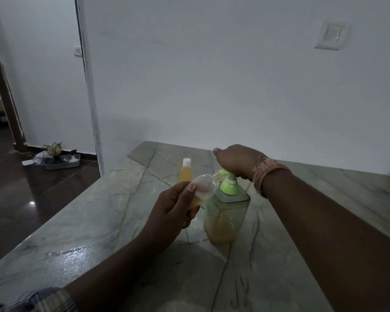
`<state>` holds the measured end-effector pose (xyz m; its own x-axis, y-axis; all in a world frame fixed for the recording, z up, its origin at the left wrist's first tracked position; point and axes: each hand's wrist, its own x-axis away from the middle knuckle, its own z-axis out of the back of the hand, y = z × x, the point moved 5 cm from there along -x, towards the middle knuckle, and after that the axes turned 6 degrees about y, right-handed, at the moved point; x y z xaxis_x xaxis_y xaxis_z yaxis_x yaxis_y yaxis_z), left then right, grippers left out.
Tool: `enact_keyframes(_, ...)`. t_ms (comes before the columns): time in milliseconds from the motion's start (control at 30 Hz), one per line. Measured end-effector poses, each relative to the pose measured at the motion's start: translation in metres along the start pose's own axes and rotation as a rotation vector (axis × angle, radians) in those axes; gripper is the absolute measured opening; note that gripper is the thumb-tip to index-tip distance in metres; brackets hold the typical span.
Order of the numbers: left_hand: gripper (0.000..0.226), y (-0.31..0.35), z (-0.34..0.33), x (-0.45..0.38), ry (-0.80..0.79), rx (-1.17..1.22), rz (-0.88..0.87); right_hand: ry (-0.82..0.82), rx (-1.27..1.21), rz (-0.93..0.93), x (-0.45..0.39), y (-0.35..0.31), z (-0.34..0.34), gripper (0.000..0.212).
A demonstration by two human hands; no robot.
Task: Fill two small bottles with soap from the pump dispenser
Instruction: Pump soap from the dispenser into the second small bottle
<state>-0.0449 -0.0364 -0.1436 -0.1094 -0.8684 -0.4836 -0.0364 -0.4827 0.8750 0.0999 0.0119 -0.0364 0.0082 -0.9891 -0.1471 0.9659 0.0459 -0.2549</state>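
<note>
A clear square pump dispenser [225, 217] with a green pump top and yellow soap in its lower part stands on the marble counter [77, 221]. My right hand [236, 161] rests on the green pump head from above, fingers curled over it. My left hand [173, 206] grips a small clear bottle [204, 184], tilted with its mouth toward the pump spout; a little yellow soap lies in its lower end. A second small bottle [186, 170], full of yellow soap and closed with a white cap, stands upright behind them.
The counter runs to a white wall at the back and drops off on the left to a dark tiled floor. A grey tray with small items [59, 158] sits on that floor by a doorway. A wall switch [330, 34] is at upper right.
</note>
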Motion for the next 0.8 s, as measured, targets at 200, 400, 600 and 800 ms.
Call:
enact_keyframes(200,0.037,-0.002,0.0,-0.002,0.011,-0.029,0.004,0.102,0.083,0.018,0.01,-0.001,-0.001,0.034)
enact_keyframes(400,0.034,0.0,-0.001,-0.001,0.01,-0.018,-0.003,-0.041,0.035,0.015,0.0,0.001,0.0,0.033)
enact_keyframes(600,0.036,0.0,0.001,-0.001,0.009,-0.021,-0.024,0.097,0.078,0.037,0.007,-0.002,0.001,0.03)
enact_keyframes(800,0.037,0.001,0.0,-0.001,0.002,-0.014,-0.023,-0.016,0.154,0.036,0.006,-0.006,0.0,0.029)
